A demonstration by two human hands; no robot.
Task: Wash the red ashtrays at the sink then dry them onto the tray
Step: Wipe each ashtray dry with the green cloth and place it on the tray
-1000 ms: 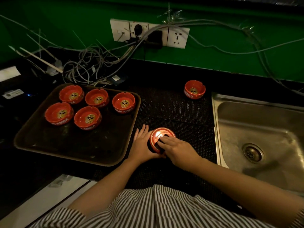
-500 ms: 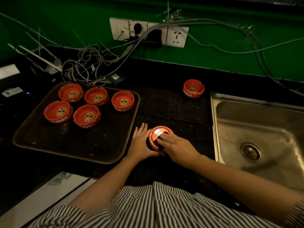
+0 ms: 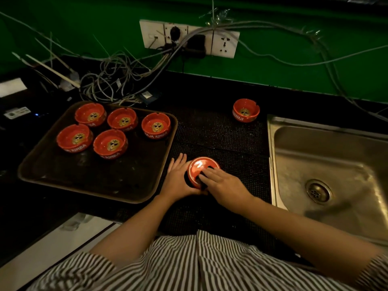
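Left hand steadies upturned ashtray on counter; right hand presses dark cloth. Risk: wet glaze slips, ashtray skids.

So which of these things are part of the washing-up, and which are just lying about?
Part of the job:
upside-down ashtray under both hands
five ashtrays on the tray
lone ashtray by the sink

Lying about:
tangled cables
wall sockets
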